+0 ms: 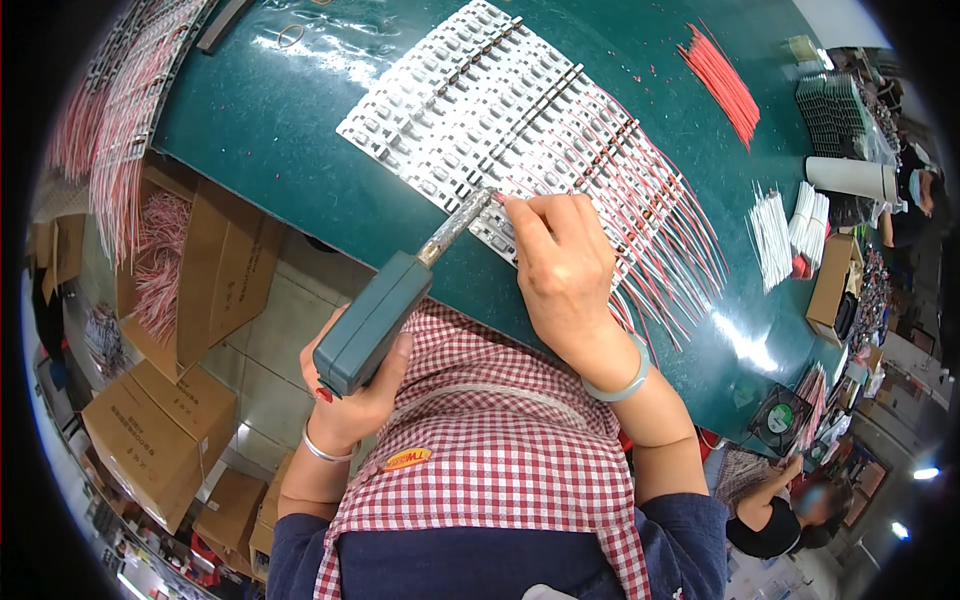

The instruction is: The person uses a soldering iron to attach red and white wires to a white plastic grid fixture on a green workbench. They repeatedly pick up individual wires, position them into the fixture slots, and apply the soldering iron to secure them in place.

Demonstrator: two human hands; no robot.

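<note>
My left hand is wrapped round the dark green handle of a soldering gun. Its metal barrel points up and away to the right, and the tip rests at the near edge of a panel of white plastic parts. Right beside that tip, my right hand pinches what looks like a red wire; only a bit of it shows at the fingertips. Rows of thin red and white wires fan out from the right part of the panel, partly beneath my right hand and wrist.
The panel lies on a green table. A bundle of red wires and bundles of white wires lie to the right. More wired panels hang at the far left, above cardboard boxes. A small fan and another person are at the lower right.
</note>
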